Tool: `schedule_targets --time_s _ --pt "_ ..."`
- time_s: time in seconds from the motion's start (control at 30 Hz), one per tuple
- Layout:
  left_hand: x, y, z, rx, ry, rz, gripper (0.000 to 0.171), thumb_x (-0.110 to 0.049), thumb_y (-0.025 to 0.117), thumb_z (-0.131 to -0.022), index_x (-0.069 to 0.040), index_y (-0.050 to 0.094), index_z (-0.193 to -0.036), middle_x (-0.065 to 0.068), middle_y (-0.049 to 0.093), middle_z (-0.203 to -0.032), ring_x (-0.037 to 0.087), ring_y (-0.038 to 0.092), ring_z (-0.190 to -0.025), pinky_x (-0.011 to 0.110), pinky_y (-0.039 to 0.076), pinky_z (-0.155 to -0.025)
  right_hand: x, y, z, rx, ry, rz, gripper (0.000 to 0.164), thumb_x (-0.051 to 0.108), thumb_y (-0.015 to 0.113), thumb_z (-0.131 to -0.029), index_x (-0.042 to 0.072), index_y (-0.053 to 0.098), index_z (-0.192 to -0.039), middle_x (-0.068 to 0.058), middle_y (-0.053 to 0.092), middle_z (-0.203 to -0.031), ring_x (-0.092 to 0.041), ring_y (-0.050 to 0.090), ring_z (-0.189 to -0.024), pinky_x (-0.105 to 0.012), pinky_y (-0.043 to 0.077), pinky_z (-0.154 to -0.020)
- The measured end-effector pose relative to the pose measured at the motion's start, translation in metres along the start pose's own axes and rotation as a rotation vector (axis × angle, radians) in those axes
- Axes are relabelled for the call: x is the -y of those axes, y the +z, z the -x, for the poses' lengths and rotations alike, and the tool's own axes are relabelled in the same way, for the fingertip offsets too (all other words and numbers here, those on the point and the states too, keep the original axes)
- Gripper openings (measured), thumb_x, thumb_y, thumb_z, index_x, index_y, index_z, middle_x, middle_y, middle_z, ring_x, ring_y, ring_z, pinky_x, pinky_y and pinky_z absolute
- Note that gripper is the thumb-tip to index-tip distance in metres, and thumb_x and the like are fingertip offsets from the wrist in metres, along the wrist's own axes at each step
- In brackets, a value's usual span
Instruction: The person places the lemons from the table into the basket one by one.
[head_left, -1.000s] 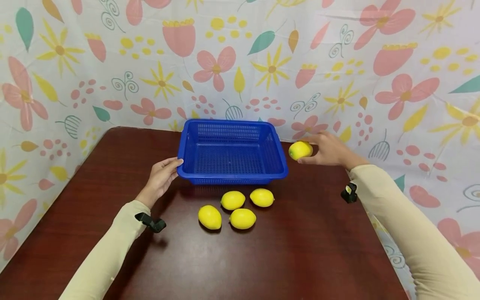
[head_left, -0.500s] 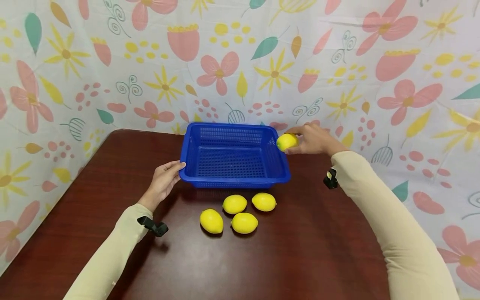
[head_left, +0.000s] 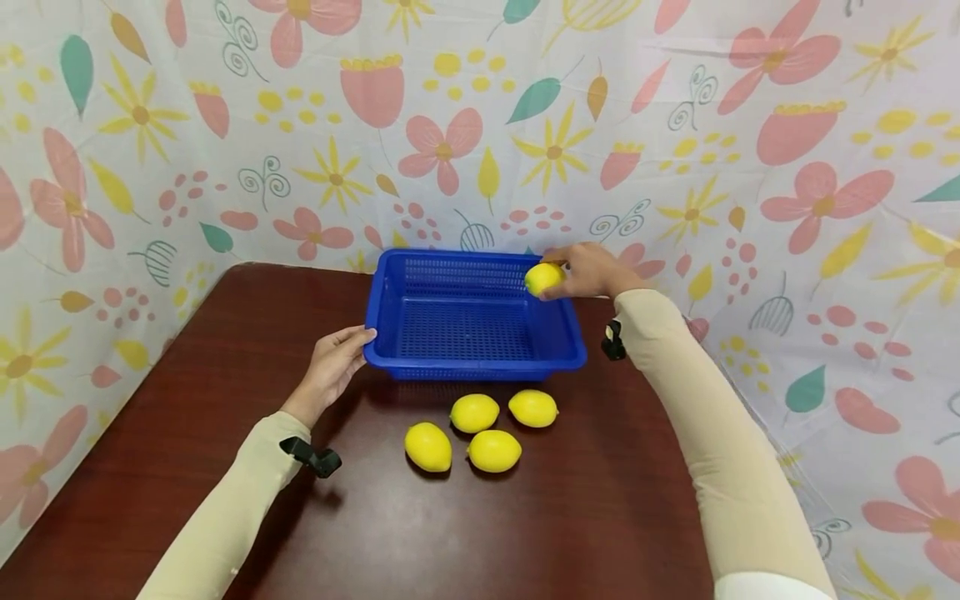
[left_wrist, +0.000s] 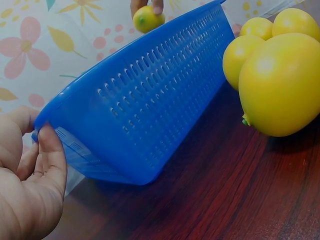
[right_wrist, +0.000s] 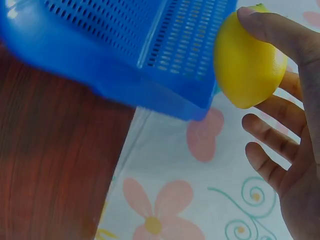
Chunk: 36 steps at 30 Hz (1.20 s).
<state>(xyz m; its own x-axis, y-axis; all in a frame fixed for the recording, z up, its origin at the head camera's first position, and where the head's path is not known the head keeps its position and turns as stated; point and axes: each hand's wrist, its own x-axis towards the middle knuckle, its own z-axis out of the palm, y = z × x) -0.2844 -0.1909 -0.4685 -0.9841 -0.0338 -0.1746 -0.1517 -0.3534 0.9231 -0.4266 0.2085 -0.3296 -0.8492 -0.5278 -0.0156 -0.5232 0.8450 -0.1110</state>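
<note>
A blue perforated plastic basket (head_left: 480,365) stands at the back of the table, with no lemon on its visible floor. My left hand (head_left: 333,367) pinches the basket's left rim between thumb and fingers; the left wrist view shows the thumb against the blue wall (left_wrist: 100,130). In my right hand (head_left: 588,271) a yellow lemon (head_left: 544,279) is held by thumb and fingers, above the basket's back right part. The right wrist view shows the thumb on this lemon (right_wrist: 247,60) and two fingers standing loose below it. Several more lemons (head_left: 495,451) lie in front of the basket.
The dark wooden table (head_left: 450,533) carries the basket and the lemons. Right behind its back edge hangs a white cloth (head_left: 465,108) printed with flowers and leaves. A black wrist mount (head_left: 311,456) sits on the left sleeve, another mount (head_left: 613,340) on the right.
My right hand has carried the lemon leftward, from beside the basket's right end to over its back right part. The left hand keeps its hold on the rim. The view has shifted slightly.
</note>
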Motion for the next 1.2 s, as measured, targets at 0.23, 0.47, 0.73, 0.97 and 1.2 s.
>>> schedule_targets --time_s 0.23,0.47,0.73,0.97,1.2 --pt "0.003 0.004 0.001 -0.020 0.004 0.001 0.045 -0.018 0.069 -0.089 0.007 0.052 -0.124 0.001 0.067 -0.092 0.008 0.063 -0.077 0.019 0.054 -0.074 0.005 0.024 -0.021 0.053 0.037 -0.047 0.065 0.053 0.080 -0.070 0.019 0.064 -0.123 -0.005 0.063 -0.118 -0.025 0.055 -0.098 -0.041 0.047 -0.084" --pt "0.004 0.008 -0.004 -0.001 0.027 0.007 0.045 -0.017 0.068 -0.090 0.009 0.053 -0.124 0.006 0.066 -0.098 0.009 0.065 -0.082 0.022 0.055 -0.078 0.008 0.042 -0.040 0.063 0.045 -0.042 0.065 0.048 0.082 -0.069 0.016 0.065 -0.122 -0.004 0.066 -0.113 -0.023 0.057 -0.095 -0.039 0.048 -0.083" --pt "0.002 0.005 -0.005 -0.019 0.029 0.014 0.041 -0.014 0.068 -0.090 0.007 0.054 -0.121 0.007 0.066 -0.098 0.010 0.065 -0.082 0.022 0.055 -0.077 0.017 0.059 -0.060 0.144 0.067 -0.072 0.063 0.049 0.080 -0.071 0.018 0.064 -0.124 -0.004 0.065 -0.112 -0.023 0.058 -0.090 -0.038 0.049 -0.079" --pt "0.003 0.004 -0.004 -0.015 0.032 0.010 0.045 -0.014 0.068 -0.090 0.010 0.052 -0.125 0.006 0.066 -0.097 0.010 0.065 -0.082 0.023 0.055 -0.078 0.020 0.079 -0.070 0.188 0.103 -0.021 0.066 0.050 0.079 -0.071 0.019 0.062 -0.126 -0.006 0.063 -0.117 -0.025 0.057 -0.095 -0.040 0.049 -0.082" --pt "0.003 0.002 -0.004 -0.030 0.019 0.003 0.042 -0.014 0.069 -0.089 0.007 0.055 -0.123 0.001 0.068 -0.091 0.009 0.065 -0.080 0.021 0.055 -0.076 0.019 0.090 -0.078 0.193 0.107 -0.036 0.061 0.049 0.079 -0.073 0.017 0.064 -0.123 -0.006 0.063 -0.116 -0.025 0.057 -0.100 -0.043 0.048 -0.087"
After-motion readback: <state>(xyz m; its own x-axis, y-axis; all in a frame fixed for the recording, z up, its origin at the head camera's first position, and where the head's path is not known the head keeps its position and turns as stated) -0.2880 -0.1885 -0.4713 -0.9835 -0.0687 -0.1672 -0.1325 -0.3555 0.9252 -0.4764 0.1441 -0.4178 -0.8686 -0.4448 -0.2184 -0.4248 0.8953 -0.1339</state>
